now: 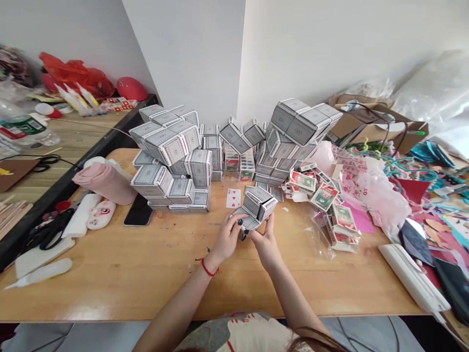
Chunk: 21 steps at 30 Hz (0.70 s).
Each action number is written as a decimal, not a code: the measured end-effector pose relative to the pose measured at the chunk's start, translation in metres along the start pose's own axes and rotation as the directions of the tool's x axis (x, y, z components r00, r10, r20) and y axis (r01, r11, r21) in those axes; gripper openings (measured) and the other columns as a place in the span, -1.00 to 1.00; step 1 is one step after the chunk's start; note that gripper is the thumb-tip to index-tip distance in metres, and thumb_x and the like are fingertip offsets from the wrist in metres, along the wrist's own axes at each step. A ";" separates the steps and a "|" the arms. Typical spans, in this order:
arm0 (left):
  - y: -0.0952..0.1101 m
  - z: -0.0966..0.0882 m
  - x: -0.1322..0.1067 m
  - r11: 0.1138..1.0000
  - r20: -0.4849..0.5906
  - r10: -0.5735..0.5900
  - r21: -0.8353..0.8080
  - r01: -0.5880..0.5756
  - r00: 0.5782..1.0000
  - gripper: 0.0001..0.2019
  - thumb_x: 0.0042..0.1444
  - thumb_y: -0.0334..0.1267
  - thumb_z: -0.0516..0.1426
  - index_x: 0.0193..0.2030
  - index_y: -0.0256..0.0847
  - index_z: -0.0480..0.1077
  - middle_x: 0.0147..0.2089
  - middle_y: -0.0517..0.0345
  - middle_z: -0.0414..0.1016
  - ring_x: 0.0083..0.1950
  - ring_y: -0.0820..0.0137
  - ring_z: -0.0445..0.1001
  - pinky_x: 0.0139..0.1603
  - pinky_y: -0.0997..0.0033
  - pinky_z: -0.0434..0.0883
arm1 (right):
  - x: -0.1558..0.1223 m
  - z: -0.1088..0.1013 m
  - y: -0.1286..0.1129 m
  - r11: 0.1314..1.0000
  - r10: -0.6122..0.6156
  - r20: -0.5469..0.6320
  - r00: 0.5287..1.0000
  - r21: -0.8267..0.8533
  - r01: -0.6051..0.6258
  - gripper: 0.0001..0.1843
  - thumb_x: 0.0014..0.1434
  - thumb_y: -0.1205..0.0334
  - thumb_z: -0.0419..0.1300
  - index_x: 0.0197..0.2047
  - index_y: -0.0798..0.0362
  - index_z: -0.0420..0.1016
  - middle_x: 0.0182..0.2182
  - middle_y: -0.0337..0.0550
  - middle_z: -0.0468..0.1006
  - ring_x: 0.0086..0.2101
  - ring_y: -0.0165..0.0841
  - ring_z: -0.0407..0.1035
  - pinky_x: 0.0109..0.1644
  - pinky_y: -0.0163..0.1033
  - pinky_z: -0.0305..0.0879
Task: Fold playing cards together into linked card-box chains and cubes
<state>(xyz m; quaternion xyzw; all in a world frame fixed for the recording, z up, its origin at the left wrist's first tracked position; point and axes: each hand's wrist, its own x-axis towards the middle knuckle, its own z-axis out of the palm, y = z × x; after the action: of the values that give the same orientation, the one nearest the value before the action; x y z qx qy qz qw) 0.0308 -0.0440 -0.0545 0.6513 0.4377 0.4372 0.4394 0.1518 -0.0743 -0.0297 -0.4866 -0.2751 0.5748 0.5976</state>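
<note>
Both hands meet at the middle of the table on a box-like piece built of grey-backed playing cards [257, 201]. My left hand [229, 232] has its fingers closed on the left side of this piece, with dark-painted nails showing. From the right, my right hand [266, 243] grips the same piece, its thumb at the front near the left fingertips. Just beyond lies a single face-up heart card [233, 198]. Stacked card blocks [172, 146] rise behind to the left, and another stack of card blocks [293, 132] stands to the right.
Empty-looking card packets [324, 196] are heaped at the right beside a pink plastic bag [377, 190]. A phone [138, 211], a pink cloth roll [106, 182], black scissors [54, 230] and a glue bottle [40, 274] lie at left. A white glue gun-like device [414, 276] lies at right.
</note>
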 end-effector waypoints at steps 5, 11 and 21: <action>0.000 -0.002 0.000 1.000 0.027 -0.019 0.019 0.019 0.999 -0.73 0.20 -0.28 -0.07 -0.07 -0.13 0.39 0.00 0.05 0.37 0.14 0.29 0.25 0.17 0.23 0.18 | 0.000 0.000 0.004 1.000 0.000 0.008 1.000 -0.017 0.000 -0.03 -0.12 0.36 0.26 0.26 -0.20 -0.18 0.02 -0.19 0.36 -0.23 -0.42 0.37 -0.13 -0.25 0.33; 0.001 -0.004 0.000 1.000 0.031 -0.012 0.026 0.011 0.999 -0.72 0.21 -0.27 -0.06 -0.04 -0.12 0.39 0.00 0.04 0.38 0.14 0.29 0.25 0.16 0.20 0.19 | 0.001 -0.002 0.005 0.999 -0.023 0.010 1.000 -0.045 0.023 -0.05 -0.14 0.29 0.28 0.25 -0.15 -0.14 -0.06 -0.16 0.42 -0.26 -0.39 0.38 -0.15 -0.19 0.35; 0.011 -0.009 0.002 1.000 0.048 -0.020 0.003 0.019 0.999 -0.73 0.20 -0.26 -0.05 -0.06 -0.12 0.40 0.03 0.04 0.35 0.14 0.27 0.24 0.17 0.20 0.18 | 0.004 0.003 0.003 0.995 -0.067 0.040 0.997 -0.072 0.070 -0.22 -0.09 0.25 0.27 0.17 -0.12 0.02 -0.01 -0.15 0.37 -0.21 -0.37 0.39 -0.08 -0.20 0.34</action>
<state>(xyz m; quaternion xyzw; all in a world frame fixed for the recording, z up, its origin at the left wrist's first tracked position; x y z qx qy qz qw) 0.0245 -0.0426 -0.0412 0.6579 0.4339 0.4165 0.4532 0.1490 -0.0706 -0.0320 -0.4879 -0.3236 0.5525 0.5933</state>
